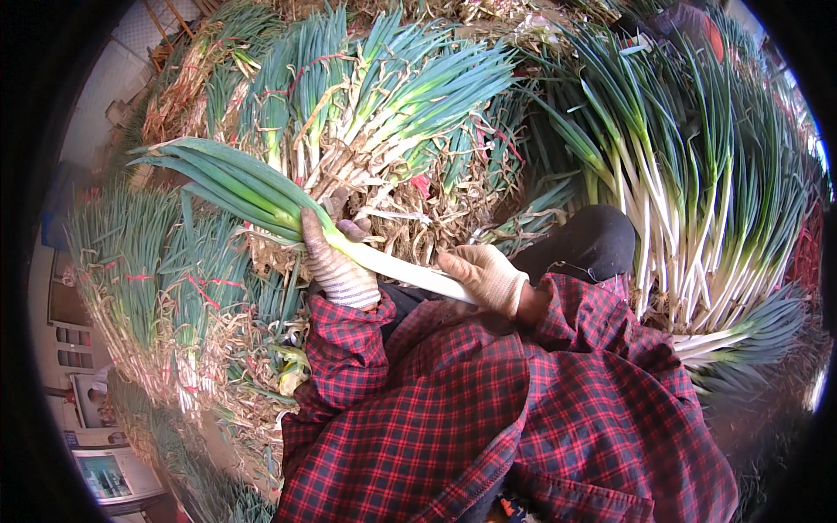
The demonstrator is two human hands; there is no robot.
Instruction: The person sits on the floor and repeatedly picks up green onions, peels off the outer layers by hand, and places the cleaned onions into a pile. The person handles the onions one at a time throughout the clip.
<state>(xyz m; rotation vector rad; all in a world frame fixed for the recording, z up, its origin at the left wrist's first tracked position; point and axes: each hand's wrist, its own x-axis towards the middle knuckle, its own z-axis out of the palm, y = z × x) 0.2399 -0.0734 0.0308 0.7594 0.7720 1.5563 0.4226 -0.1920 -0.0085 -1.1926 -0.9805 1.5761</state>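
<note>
One thick green onion [392,267] lies slantwise across my lap, its green leaves to the upper left and its smooth white shank to the lower right. My left hand [333,261], in a striped knit glove with soiled fingers, grips it where green turns to white. Around the lower end of the shank closes my right hand [487,278], in a pale knit glove; the root end is hidden behind that hand. Just beyond my hands sits a heap of untrimmed green onions [366,137] with dry brown outer leaves.
Clean white-stemmed green onions [686,216] are stacked at my right, beside my dark-trousered knee [582,242]. Bundles tied with red strips [137,278] stand at the left. Dry peeled leaves [405,225] litter the floor ahead. Part of another person [693,29] shows at the upper right.
</note>
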